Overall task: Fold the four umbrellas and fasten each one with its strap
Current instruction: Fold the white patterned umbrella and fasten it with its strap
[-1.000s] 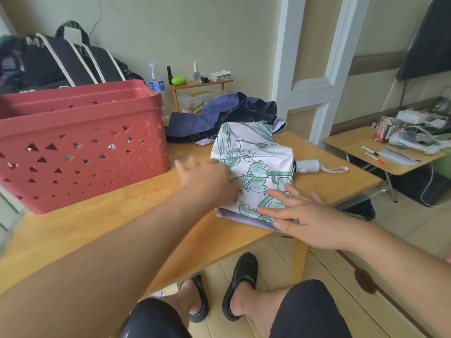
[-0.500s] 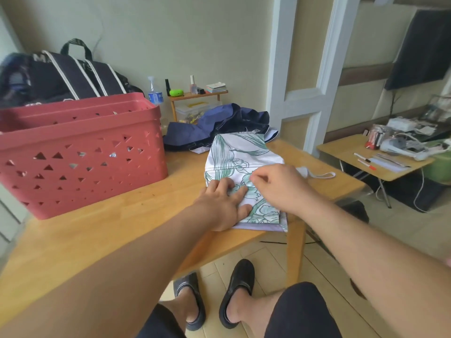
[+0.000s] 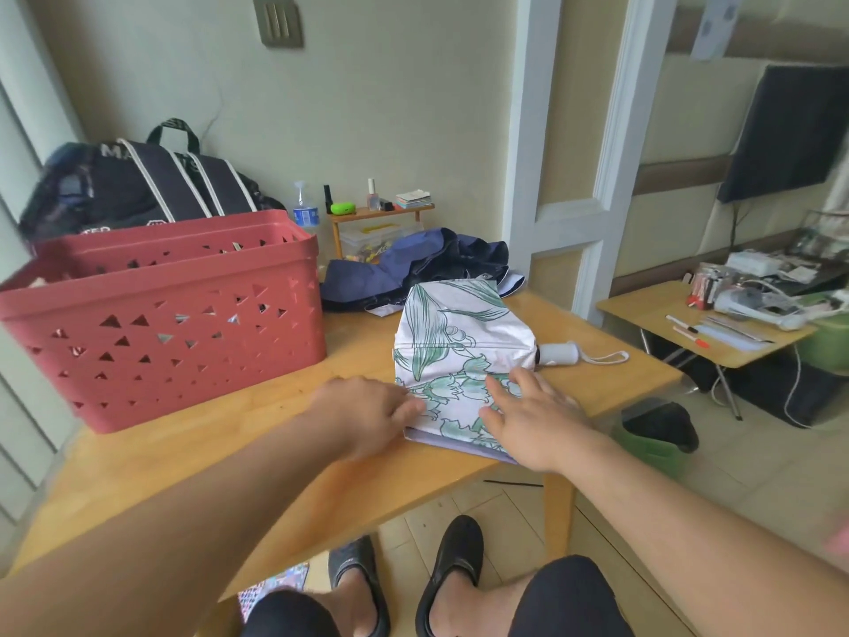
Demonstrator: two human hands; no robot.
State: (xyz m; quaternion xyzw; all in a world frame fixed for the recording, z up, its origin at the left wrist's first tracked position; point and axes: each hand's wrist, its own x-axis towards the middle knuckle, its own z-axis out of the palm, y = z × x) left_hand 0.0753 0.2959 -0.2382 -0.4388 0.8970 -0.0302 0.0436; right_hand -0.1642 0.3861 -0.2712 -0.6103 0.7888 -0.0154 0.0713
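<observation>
A white umbrella with green flower print lies collapsed and flat on the wooden table, its white handle with a wrist loop pointing right. My left hand holds the canopy's near left edge, thumb on the cloth. My right hand presses flat on the near right part, fingers spread. A dark blue umbrella lies crumpled and unfolded behind it at the table's far edge.
A red perforated basket stands on the table's left half. A dark bag sits behind it. A small shelf with bottles stands by the wall. A low side table with clutter is at right.
My right hand has moved from the middle of the canopy toward its near right corner and flattened out. My left hand has shifted to the canopy's left edge. The view has tilted up.
</observation>
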